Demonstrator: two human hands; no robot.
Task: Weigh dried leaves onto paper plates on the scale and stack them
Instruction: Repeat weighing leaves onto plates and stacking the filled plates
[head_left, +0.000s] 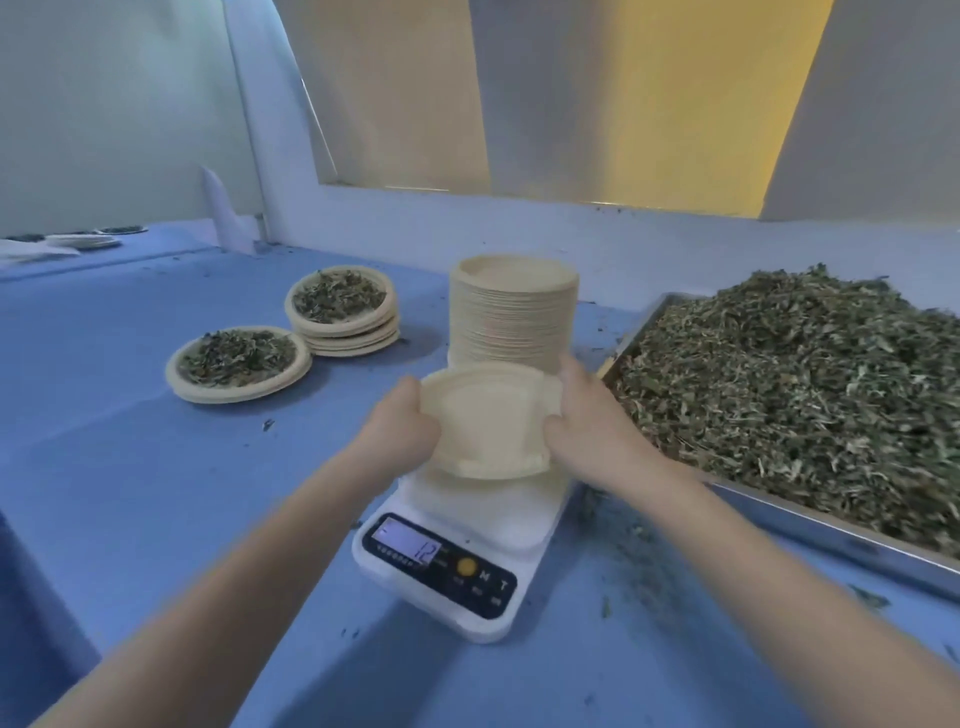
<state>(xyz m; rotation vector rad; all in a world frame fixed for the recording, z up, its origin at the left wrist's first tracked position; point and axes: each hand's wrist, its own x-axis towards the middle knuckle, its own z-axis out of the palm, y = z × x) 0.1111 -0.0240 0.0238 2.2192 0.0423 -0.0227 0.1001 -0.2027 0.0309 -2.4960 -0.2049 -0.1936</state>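
An empty beige paper plate (488, 421) is held tilted just above the white digital scale (457, 545). My left hand (402, 423) grips its left rim and my right hand (584, 415) grips its right rim. The scale's display is lit. Behind it stands a tall stack of empty paper plates (511, 312). A metal tray (831, 525) on the right is heaped with dried leaves (795, 384). To the left sit a stack of filled plates (343, 309) and a lower filled plate (238, 364).
The blue table (130, 467) carries scattered leaf crumbs around the scale and tray. More plates and white paper (67, 241) lie at the far left. A white wall ledge (519, 218) runs behind the stacks.
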